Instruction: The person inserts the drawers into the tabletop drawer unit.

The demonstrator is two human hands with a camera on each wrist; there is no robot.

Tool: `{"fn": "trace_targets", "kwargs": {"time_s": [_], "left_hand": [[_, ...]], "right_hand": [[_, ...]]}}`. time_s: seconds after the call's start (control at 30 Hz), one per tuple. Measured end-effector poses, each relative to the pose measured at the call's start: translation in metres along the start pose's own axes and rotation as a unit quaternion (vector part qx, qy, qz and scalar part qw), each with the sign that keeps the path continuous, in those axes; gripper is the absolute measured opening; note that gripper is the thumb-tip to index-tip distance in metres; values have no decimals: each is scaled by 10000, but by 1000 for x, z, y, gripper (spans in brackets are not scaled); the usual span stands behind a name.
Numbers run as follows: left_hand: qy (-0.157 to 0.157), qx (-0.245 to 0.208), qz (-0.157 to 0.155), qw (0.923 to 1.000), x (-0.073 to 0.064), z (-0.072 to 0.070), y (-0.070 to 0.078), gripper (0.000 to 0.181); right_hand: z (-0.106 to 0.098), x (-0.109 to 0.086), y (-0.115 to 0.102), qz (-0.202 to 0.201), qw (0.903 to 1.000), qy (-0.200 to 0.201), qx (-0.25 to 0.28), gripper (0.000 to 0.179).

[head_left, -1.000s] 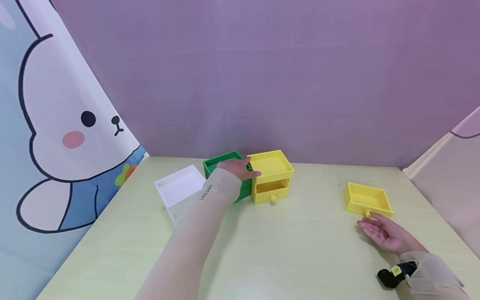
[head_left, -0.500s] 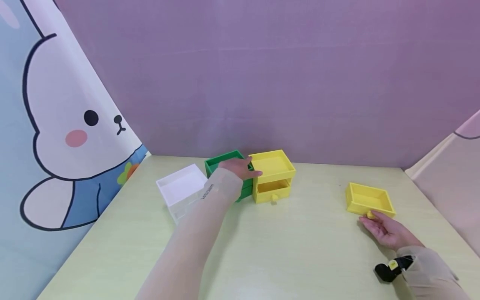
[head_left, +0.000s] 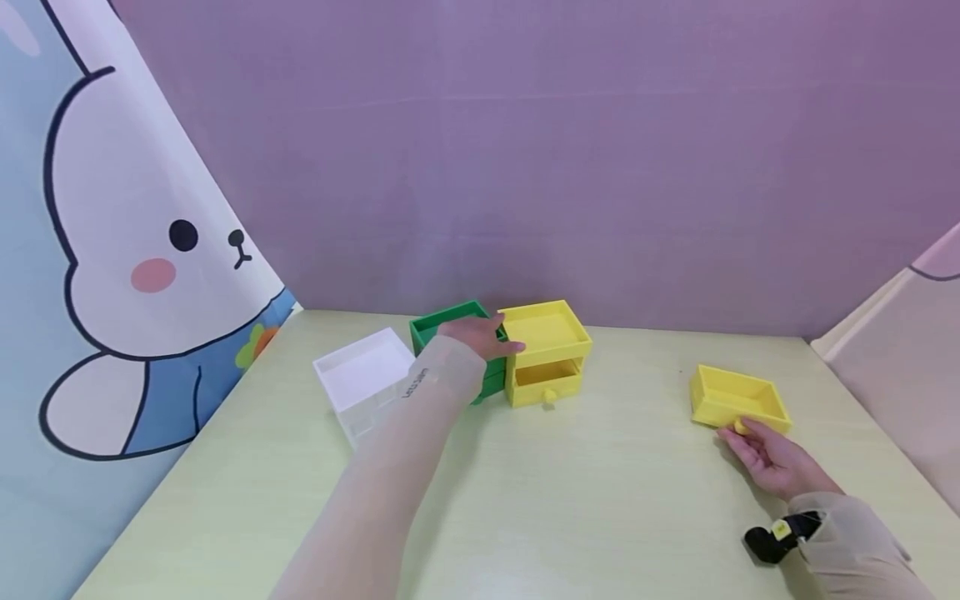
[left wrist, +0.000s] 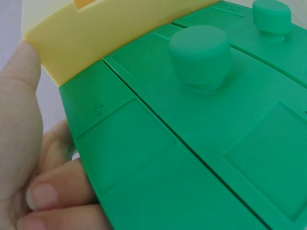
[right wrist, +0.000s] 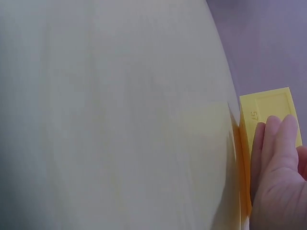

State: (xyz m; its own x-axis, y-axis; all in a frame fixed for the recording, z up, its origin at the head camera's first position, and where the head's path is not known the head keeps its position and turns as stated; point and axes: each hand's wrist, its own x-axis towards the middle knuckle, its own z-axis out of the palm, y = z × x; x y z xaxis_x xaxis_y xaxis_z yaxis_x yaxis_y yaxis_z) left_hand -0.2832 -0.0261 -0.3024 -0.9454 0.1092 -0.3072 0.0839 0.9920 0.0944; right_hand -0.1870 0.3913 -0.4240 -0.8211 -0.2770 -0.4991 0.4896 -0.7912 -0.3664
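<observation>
My left hand (head_left: 476, 335) reaches over the green drawer cabinet (head_left: 442, 317). Its thumb and forefinger are spread against the left side of the yellow drawer cabinet (head_left: 546, 329), whose upper slot is bare above a lower drawer with a round knob. In the left wrist view, the thumb touches the yellow corner while the other fingers (left wrist: 62, 191) bend behind the green front (left wrist: 129, 143). At the right, a loose yellow drawer (head_left: 735, 396) lies on the table; my right hand (head_left: 780, 462) pinches its front knob. Straight fingers lie along the drawer front (right wrist: 268, 100) in the right wrist view.
A white open-topped box (head_left: 363, 367) stands left of the green cabinet, partly covered by my left sleeve. Behind the pale table (head_left: 600, 500) rises a purple cloth wall (head_left: 525, 167). A printed rabbit curtain (head_left: 142, 233) hangs at the left.
My right hand has moved slightly up and left and closed its thumb and fingers on the drawer's knob. The left hand stays against the yellow cabinet; the view shifted slightly.
</observation>
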Motion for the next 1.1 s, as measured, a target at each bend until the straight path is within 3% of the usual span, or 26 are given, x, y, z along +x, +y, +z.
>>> {"fn": "trace_targets", "kwargs": {"time_s": [0.27,0.5,0.77,1.1], "left_hand": [[-4,-112,20,9999,0,2,-4,78],[19,-137,29,9999,-2,3,-3,78],[9,-107,33,9999,-2,3,-2,79],[3,-76,69,9999,-3,3,-3,79]], "right_hand": [[9,-3,17,-342,9989,118,-295,18],[13,-4,28,-501,9976,-283,-394,21],[19,-6,34,-733,9936,-118,-847,22],[32,-7,48,-906,9834,-631,-1444,21]]}}
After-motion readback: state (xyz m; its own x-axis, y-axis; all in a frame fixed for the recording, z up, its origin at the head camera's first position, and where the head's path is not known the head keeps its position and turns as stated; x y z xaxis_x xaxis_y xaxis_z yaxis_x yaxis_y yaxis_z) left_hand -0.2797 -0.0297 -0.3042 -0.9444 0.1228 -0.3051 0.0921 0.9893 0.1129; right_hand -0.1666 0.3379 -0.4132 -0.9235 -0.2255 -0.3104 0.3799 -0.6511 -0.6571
